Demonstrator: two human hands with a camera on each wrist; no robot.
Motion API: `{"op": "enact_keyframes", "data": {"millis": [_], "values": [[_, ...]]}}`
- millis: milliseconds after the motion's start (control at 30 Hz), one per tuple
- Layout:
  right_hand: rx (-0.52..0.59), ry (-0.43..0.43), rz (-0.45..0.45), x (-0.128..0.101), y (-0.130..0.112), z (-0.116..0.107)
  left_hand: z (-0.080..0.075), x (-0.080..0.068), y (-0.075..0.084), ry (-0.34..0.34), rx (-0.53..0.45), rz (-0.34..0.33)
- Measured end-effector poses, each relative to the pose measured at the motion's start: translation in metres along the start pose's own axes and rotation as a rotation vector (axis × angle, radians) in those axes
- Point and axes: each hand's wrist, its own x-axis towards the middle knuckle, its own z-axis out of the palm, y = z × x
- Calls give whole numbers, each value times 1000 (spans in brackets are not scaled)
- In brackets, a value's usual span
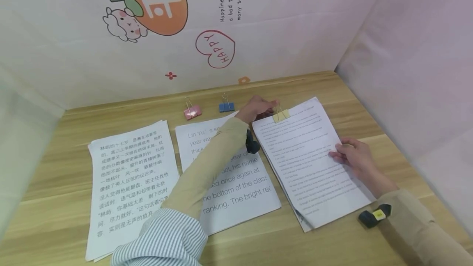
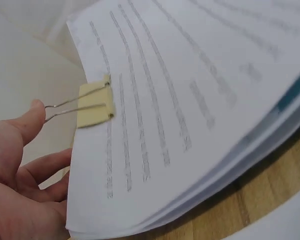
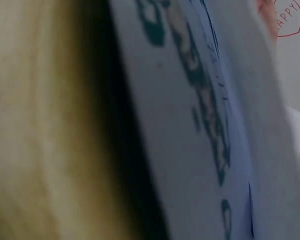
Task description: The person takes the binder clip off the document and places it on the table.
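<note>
A yellow binder clip [image 1: 281, 115] sits on the top edge of the right-hand stack of printed paper [image 1: 306, 163]. My left hand [image 1: 256, 108] is at this clip, its thumb at the end of the wire handles. In the left wrist view, the binder clip [image 2: 94, 104] bites the sheets while the fingers of the left hand [image 2: 20, 175] reach behind the paper's edge. My right hand [image 1: 356, 157] grips the same stack by its right edge. The right wrist view shows close, blurred paper [image 3: 190, 150] with green print.
Two more paper stacks lie to the left, one with Chinese text [image 1: 129, 184] and one with large English text [image 1: 236, 204], partly under my left arm. A pink binder clip [image 1: 192, 112] and a blue binder clip [image 1: 226, 106] lie behind them. A printed cloth [image 1: 277, 32] hangs behind the table.
</note>
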Motion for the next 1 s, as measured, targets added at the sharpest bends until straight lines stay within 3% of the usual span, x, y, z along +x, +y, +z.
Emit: {"op": "enact_keyframes", "data": {"millis": [200, 433, 700, 1000], "values": [[-38, 25, 0, -2, -2, 3, -1, 3, 0, 52, -67, 22], [-73, 39, 13, -6, -4, 5, -25, 7, -1, 149, -41, 134], [-83, 28, 0, -6, -3, 6, -49, 9, -14, 224, 119, 160], [-79, 34, 8, -7, -4, 5, -53, 10, -16, 238, 193, 140]]}}
